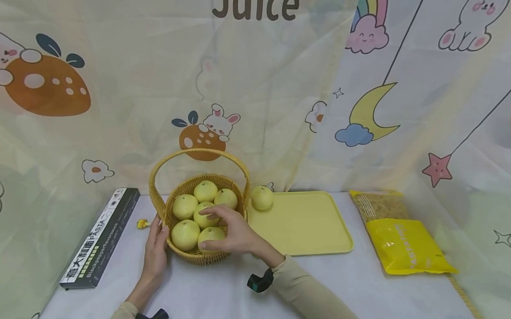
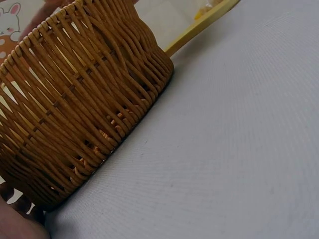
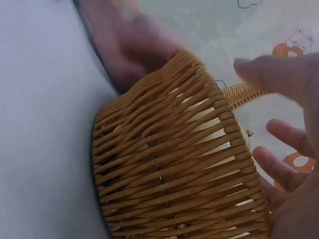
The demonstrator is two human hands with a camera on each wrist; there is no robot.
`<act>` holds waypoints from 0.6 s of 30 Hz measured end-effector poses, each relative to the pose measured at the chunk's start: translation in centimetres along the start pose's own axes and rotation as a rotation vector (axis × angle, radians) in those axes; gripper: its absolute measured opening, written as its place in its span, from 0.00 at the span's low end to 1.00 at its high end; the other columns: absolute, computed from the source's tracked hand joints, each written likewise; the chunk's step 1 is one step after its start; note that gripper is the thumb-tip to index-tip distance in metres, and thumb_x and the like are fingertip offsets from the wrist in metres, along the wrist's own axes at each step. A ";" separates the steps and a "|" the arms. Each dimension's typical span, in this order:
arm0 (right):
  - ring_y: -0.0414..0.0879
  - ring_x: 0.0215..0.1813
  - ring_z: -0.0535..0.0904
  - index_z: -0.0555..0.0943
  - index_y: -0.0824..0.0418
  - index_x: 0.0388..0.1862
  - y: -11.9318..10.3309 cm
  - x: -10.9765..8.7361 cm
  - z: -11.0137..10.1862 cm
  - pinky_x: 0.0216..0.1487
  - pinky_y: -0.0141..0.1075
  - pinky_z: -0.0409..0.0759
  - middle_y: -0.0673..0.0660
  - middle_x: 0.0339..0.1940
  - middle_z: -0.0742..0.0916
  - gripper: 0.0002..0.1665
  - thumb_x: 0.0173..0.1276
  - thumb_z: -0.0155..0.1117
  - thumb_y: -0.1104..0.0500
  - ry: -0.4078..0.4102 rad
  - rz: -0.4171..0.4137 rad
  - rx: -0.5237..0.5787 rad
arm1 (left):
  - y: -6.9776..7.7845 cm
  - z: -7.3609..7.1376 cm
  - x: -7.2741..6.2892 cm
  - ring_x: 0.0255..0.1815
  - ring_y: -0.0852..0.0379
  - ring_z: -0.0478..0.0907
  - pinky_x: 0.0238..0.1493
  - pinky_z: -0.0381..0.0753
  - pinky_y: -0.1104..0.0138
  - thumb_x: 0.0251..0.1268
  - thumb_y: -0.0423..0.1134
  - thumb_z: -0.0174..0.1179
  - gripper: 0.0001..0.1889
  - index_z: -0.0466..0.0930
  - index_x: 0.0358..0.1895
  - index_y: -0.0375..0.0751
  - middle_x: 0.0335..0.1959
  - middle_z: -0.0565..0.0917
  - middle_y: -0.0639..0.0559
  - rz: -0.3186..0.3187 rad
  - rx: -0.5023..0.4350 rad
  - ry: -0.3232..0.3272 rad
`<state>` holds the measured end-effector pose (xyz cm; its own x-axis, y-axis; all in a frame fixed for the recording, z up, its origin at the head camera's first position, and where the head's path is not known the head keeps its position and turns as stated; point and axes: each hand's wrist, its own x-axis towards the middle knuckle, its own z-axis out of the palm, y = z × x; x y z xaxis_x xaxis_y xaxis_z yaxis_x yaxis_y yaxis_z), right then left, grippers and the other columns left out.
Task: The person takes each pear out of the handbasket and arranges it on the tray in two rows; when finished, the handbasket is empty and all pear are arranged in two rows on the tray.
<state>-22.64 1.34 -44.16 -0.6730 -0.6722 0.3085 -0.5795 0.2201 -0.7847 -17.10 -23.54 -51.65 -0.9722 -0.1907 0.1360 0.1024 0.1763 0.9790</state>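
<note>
A woven wicker basket (image 1: 204,259) with a tall arched handle stands on the white tablecloth and holds several round, pale yellow-green fruits (image 1: 185,235), which look like pears. My left hand (image 1: 156,252) lies against the basket's left outer side. Over the basket's front right part hovers my right hand (image 1: 230,231), thumb and fingers spread apart above the fruits. The right wrist view shows its thumb and fingers (image 3: 279,74) over the rim, with no fruit visible between them. One more such fruit (image 1: 262,198) sits on the left back corner of a yellow tray (image 1: 304,223).
A long dark pasta box (image 1: 102,237) lies to the left, with a small yellow object (image 1: 142,224) between it and the basket. On the right are a yellow pasta bag (image 1: 410,245) and a clear-windowed pack (image 1: 379,204). A printed curtain (image 1: 270,93) hangs behind.
</note>
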 end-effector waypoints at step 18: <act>0.39 0.59 0.79 0.86 0.53 0.62 -0.6 1.3 0.3 0.63 0.34 0.77 0.50 0.57 0.88 0.35 0.61 0.82 0.38 -0.152 0.118 -0.380 | -0.2 -0.1 0.1 0.89 0.42 0.48 0.76 0.58 0.82 0.90 0.54 0.35 0.30 0.41 0.88 0.66 0.89 0.49 0.48 0.004 -0.007 -0.005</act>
<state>-23.05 0.08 -43.47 -0.6857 -0.7173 0.1236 -0.6503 0.5275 -0.5467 -17.17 -23.65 -51.81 -0.9728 -0.1852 0.1388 0.1074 0.1699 0.9796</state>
